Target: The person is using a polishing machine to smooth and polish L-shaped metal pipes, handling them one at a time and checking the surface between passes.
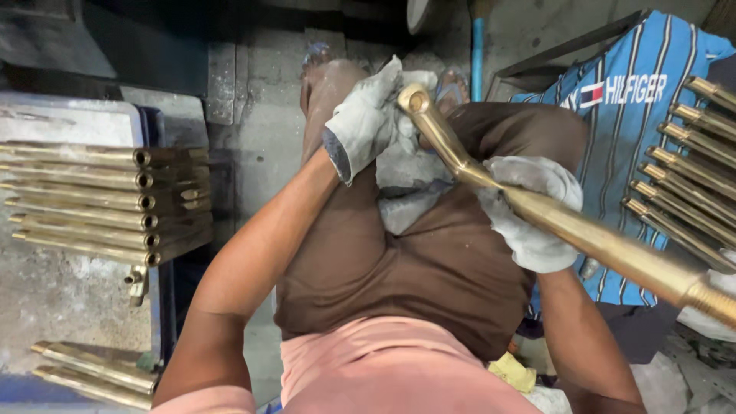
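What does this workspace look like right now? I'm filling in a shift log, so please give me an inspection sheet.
Surface: person's lap in brown trousers, above a grey concrete floor.
Job's things: bent brass tube lying across the lap; white cloth beneath it.
Clutter: stacked brass tubes on the left, two more lower left, another row on the right over a blue striped fabric; yellow rag.
Grippers: left hand, gloved, at the tube's open end; right hand, gloved, wrapped around the shaft.
Cables: nothing seen.
Surroundings: blue pipe upright behind.
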